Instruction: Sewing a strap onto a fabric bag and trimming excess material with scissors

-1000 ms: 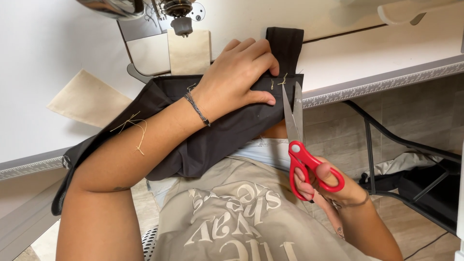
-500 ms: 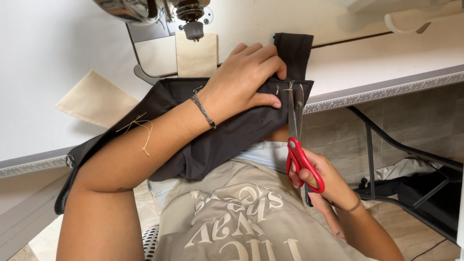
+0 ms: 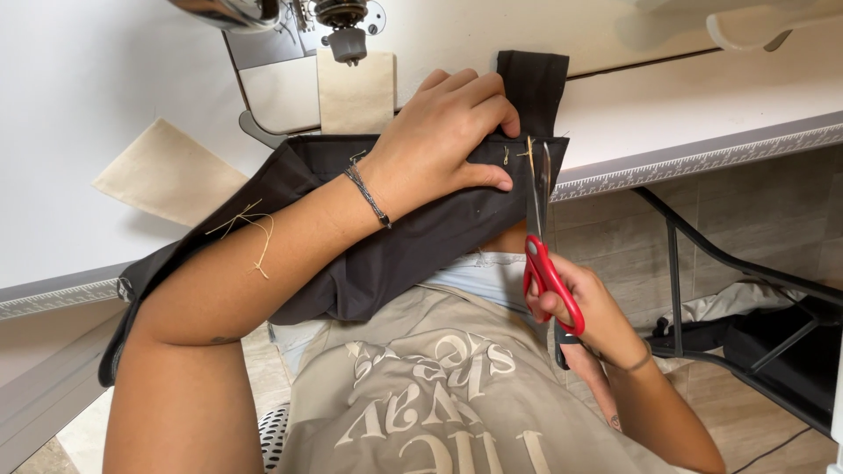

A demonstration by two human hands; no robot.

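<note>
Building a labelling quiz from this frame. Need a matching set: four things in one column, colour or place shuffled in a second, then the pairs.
Things:
1. scissors
2. dark fabric
3. beige patch
4. bracelet

Descriptions:
A. under the left hand
B. red handles, in the right hand
C. on the left wrist
D. below the sewing machine's foot

Pairs: 1-B, 2-A, 3-D, 4-C

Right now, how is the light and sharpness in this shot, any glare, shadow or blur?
Head view: bright, even daylight; the white table is near washed out, with soft shadows under the left hand and dark fabric. The scissors in the right hand look sharp; no motion blur. Wide-lens bending curves the table edge.
</note>
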